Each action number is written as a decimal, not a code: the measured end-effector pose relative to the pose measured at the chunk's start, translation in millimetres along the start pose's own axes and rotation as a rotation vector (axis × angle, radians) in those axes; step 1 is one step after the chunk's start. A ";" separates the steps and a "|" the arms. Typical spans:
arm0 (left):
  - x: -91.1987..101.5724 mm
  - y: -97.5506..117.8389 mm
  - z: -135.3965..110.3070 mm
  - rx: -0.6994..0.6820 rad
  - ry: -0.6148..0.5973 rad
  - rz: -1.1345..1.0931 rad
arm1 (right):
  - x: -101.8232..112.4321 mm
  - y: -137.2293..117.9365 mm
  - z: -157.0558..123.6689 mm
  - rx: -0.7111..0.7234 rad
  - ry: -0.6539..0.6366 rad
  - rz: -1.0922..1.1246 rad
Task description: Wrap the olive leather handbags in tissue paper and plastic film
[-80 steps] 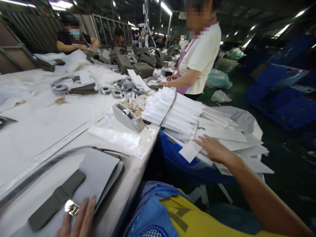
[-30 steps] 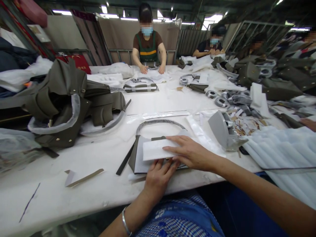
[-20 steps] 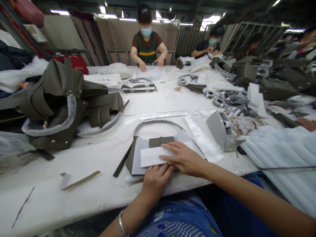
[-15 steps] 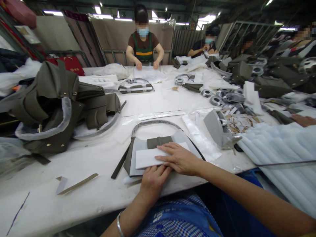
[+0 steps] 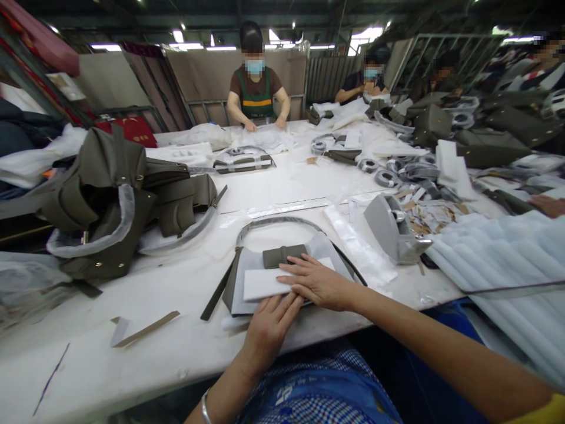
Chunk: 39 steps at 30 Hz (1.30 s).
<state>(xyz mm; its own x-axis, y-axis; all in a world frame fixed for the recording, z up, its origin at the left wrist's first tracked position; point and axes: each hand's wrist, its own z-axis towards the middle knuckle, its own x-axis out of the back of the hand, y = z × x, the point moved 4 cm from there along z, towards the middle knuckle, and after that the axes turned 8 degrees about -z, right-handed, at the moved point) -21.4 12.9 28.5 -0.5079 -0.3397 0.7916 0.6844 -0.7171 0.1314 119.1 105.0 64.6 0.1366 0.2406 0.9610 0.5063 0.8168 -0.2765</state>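
A dark olive handbag (image 5: 228, 288) lies on its back on the table before me, its wrapped handle (image 5: 282, 221) arching away from me. Pale sheeting covers its front around the olive flap strap (image 5: 276, 256). Across it rests a strip of white foam (image 5: 265, 284). My right hand (image 5: 320, 284) is spread flat over the right part of the foam, fingers pointing left. Close beneath it, my left hand (image 5: 270, 324) lays its outstretched fingers on the foam's lower edge and the bag's near edge. The fingertips of both hands nearly meet; neither is closed round anything.
More olive bags (image 5: 106, 218) are piled on the left. A tape dispenser (image 5: 392, 229) stands to the right, beside a stack of white foam padding (image 5: 507, 253). A folded paper strip (image 5: 145, 330) lies at front left. Across the table a masked co-worker (image 5: 256, 88) handles white wrapping.
My left fingers have straightened and slid slightly up along the foam's lower edge. The right hand stays nearly in place. The whole view has shifted a little.
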 end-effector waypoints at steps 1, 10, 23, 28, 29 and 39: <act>3.7 0.6 -2.2 -0.015 0.011 -0.014 | -1.3 0.5 -0.2 0.001 0.002 0.000; 22.3 -1.3 26.8 0.153 -0.012 -0.022 | -11.8 5.9 -0.7 0.021 0.047 0.036; -18.2 -12.3 21.2 0.203 -0.175 0.143 | 23.4 -4.9 -39.8 -0.013 0.438 0.142; -19.8 -12.6 20.4 0.177 -0.164 0.174 | 45.6 59.1 -102.5 -0.463 0.700 0.003; -20.1 -12.7 20.4 0.176 -0.161 0.173 | 45.6 72.3 -113.1 -0.548 0.723 -0.027; -19.4 -13.6 20.2 0.162 -0.186 0.166 | -24.1 69.5 -141.6 -0.976 0.209 0.539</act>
<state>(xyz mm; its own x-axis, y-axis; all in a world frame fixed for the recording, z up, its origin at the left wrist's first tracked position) -10.3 41.6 23.4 -0.2872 -0.3161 0.9042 0.8326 -0.5490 0.0726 271.6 81.7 23.6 0.6307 0.2701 0.7275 0.7737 -0.1462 -0.6165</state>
